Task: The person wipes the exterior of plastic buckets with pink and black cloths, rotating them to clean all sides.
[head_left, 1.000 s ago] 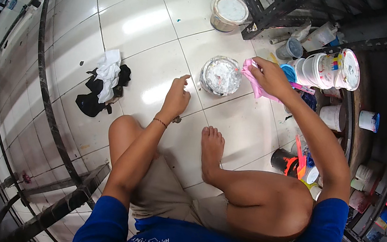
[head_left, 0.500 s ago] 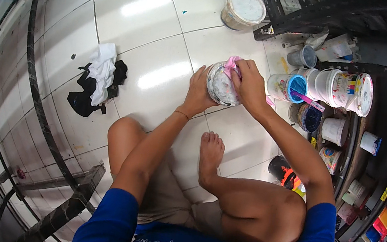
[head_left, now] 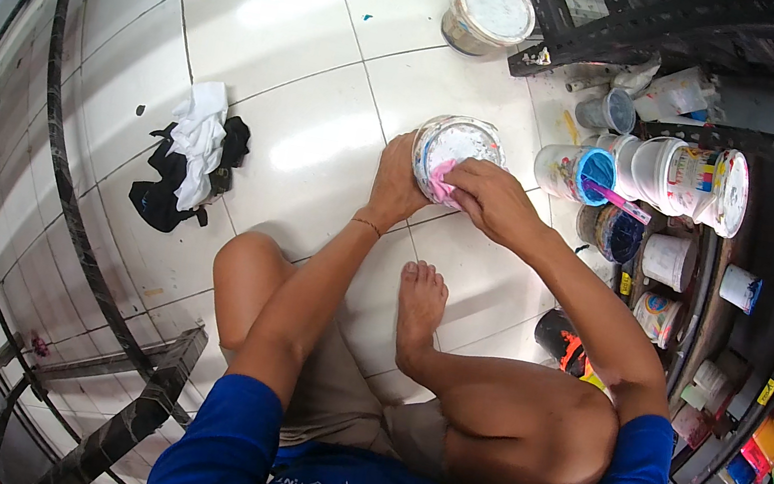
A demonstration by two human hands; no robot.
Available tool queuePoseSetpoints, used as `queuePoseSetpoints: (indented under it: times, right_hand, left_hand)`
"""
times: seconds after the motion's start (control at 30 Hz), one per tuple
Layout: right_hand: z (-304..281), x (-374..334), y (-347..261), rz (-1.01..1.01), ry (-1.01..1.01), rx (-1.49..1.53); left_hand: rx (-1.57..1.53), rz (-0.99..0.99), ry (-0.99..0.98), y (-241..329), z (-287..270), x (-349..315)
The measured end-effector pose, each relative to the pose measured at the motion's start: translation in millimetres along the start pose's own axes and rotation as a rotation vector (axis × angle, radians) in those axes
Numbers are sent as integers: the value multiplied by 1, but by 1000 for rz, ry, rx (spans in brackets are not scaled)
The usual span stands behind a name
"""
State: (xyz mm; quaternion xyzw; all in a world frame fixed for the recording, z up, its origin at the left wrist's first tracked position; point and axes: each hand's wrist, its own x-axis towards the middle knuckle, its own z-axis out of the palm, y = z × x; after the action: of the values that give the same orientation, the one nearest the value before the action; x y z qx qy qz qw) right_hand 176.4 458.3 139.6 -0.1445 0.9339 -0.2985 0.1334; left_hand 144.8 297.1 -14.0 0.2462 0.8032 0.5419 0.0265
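Note:
A white paint tub (head_left: 469, 141), its lid smeared with several colours, stands on the tiled floor in front of me. My left hand (head_left: 401, 181) is wrapped round the tub's left side and steadies it. In my right hand (head_left: 493, 201) is a bunched pink cloth (head_left: 441, 182), pressed against the near rim of the lid. The fingers of that hand are closed over the cloth and hide part of it. My bare foot (head_left: 420, 313) rests on the floor just nearer than the tub.
Right of the tub, an open tub with blue paint (head_left: 597, 170) holds a purple-handled tool (head_left: 616, 201). Stacked white buckets (head_left: 686, 178) lie by a black shelf rack. Another lidded bucket (head_left: 492, 13) stands farther off. White cloth (head_left: 197, 141) and black cloth (head_left: 162, 191) lie at left.
My right hand and the pink cloth have moved from the far edge of the lid to its near edge. My left hand keeps its hold on the tub.

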Motion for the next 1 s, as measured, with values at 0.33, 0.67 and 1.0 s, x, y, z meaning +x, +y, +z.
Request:
queuePoseSetpoints:
  times: [0.33, 0.67, 1.0]
  right_hand:
    - [-26, 25, 25, -12, 195, -334]
    - [20, -17, -9, 187, 114, -190]
    - [10, 47, 10, 230, 370, 4]
  left_hand:
    - [-29, -103, -73, 16, -5, 2]
    - [-43, -55, -10, 11, -6, -4]
    - [24, -236, -204, 28, -11, 6]
